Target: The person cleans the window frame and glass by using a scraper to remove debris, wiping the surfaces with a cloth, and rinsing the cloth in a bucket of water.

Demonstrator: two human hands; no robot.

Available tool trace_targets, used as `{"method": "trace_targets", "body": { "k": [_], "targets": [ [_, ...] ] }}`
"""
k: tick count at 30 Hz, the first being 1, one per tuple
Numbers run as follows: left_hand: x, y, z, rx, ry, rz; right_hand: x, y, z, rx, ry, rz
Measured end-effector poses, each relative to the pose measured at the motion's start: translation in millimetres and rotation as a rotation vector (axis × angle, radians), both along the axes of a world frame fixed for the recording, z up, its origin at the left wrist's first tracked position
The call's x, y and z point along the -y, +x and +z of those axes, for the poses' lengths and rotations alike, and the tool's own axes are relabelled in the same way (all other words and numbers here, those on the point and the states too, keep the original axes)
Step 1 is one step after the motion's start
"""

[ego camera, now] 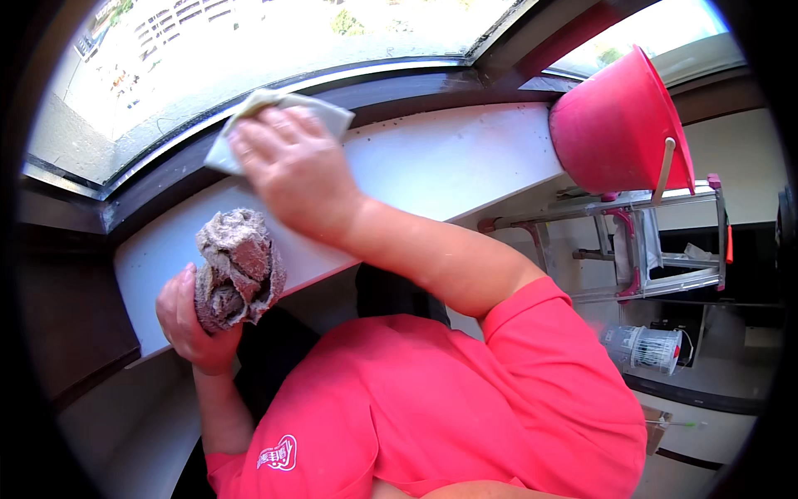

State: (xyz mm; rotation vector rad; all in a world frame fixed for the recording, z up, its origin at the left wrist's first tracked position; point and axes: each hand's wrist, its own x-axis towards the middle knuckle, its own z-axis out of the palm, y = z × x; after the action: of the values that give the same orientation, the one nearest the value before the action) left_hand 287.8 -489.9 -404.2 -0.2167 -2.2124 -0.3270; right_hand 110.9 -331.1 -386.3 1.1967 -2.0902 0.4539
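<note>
My right hand (305, 168) is spread over a pale folded cloth (327, 115), pressing it to the dark lower window frame (168, 168) just above the white sill (449, 156). A slight blur covers this hand and cloth. In my left hand (187, 318), a bunched, grey-brown, fluffy cloth (240, 268) is held over the sill's front edge, toward its left end. Small dark specks lie along the back of the sill. Most of my left fingers are hidden behind the bunched cloth.
A red plastic bucket (614, 125) stands at the sill's right end. Below it are an aluminium stepladder (679, 284) and a clear bucket (654, 349) on the floor side. The glass pane (262, 43) rises beyond the frame. A dark panel (81, 312) borders the sill's left end.
</note>
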Motion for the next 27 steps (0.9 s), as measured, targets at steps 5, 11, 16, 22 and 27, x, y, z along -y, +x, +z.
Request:
{"method": "trace_targets", "body": {
  "k": [5, 11, 16, 22, 27],
  "targets": [
    [4, 5, -3, 0.045, 0.039, 0.039, -81, -35, 8, 0.022, 0.099, -0.057],
    [2, 7, -1, -0.016, -0.028, 0.004, -125, -52, 15, -0.028, 0.196, -0.21],
    [5, 4, -18, -0.264, 0.1, -0.252, 19, -2, 17, 0.013, 0.153, 0.099],
    [9, 26, -24, -0.091, 0.186, 0.014, 103, 32, 9, -0.073, 0.287, 0.287],
    [8, 6, -10, -0.247, 0.09, -0.222, 112, 25, 16, -0.021, 0.252, 0.323]
  ]
}}
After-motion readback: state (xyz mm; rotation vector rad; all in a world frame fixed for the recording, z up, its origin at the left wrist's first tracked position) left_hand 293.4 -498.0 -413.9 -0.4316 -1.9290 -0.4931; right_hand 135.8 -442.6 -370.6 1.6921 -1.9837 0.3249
